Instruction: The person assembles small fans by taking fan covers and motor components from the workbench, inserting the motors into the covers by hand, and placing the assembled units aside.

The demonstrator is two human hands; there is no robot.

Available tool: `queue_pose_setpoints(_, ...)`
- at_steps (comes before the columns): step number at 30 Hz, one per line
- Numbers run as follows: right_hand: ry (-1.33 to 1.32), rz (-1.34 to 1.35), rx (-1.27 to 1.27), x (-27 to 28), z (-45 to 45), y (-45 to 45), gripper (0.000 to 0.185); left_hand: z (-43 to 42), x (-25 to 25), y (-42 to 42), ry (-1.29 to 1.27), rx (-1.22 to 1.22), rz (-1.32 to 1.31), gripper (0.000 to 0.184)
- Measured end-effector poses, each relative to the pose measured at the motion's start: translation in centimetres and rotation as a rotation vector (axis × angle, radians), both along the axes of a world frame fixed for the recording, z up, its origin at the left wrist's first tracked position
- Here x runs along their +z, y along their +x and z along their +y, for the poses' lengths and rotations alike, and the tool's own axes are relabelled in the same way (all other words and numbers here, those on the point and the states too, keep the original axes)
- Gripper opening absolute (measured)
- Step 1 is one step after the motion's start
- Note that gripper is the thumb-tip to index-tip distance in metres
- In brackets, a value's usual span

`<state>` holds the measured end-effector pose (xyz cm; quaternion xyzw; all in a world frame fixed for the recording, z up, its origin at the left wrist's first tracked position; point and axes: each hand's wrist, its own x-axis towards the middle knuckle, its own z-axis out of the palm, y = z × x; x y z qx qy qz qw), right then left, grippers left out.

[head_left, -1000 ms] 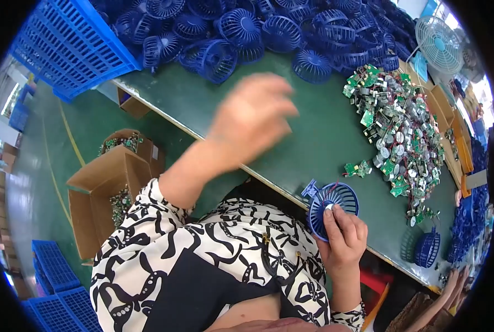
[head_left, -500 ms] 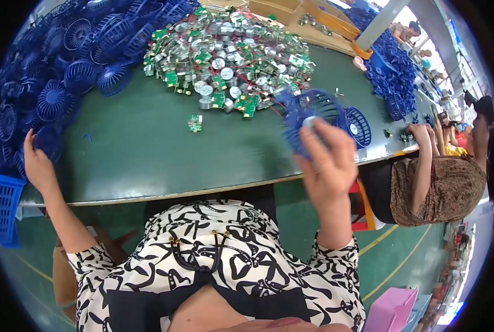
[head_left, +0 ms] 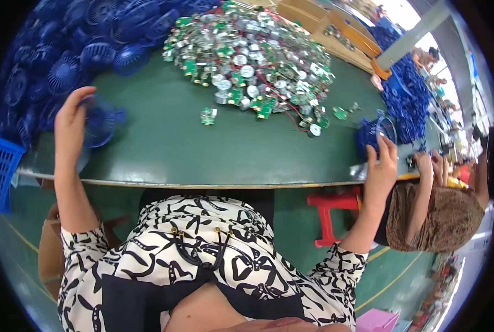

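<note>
My left hand [head_left: 73, 119] grips a blurred blue slotted plastic fan cover [head_left: 100, 126] at the left of the table, just beside the heap of similar fan covers [head_left: 64, 72]. On the right side, near the table edge, my right hand [head_left: 381, 171] has its thumb and fingertips on another blue fan cover [head_left: 368, 138]. A second cover seems to sit against it, but the overlap blurs them. Between my hands lies a big pile of small motors with green circuit boards and red wires [head_left: 252, 61]. A single circuit board piece [head_left: 208, 116] rests in front of the pile.
A blue basket [head_left: 1, 166] stands at the left table edge. Cardboard trays [head_left: 335, 27] and a post [head_left: 413, 36] are at the back right, beside more blue parts [head_left: 404, 99]. A co-worker [head_left: 440, 205] sits to the right, near a red stool [head_left: 333, 213].
My right hand has carried its fan cover rightward to the other cover. My left hand has moved from the heap toward the table's middle with a fan cover. The view has shifted slightly.
</note>
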<state>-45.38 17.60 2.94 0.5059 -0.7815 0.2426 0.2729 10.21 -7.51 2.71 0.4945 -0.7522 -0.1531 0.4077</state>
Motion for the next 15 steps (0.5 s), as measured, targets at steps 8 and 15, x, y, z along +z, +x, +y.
queue_pose_setpoints(8,0.064,0.248,-0.281,0.1,-0.8,-8.1,0.039,1.6,0.1,-3.2,0.113,-0.096,-0.068,0.029)
queue_pose_setpoints(15,-0.01,-0.14,0.287,-1.1,-4.9,9.1,0.025,6.1,1.1,-5.1,-0.284,-0.131,-0.3,0.033)
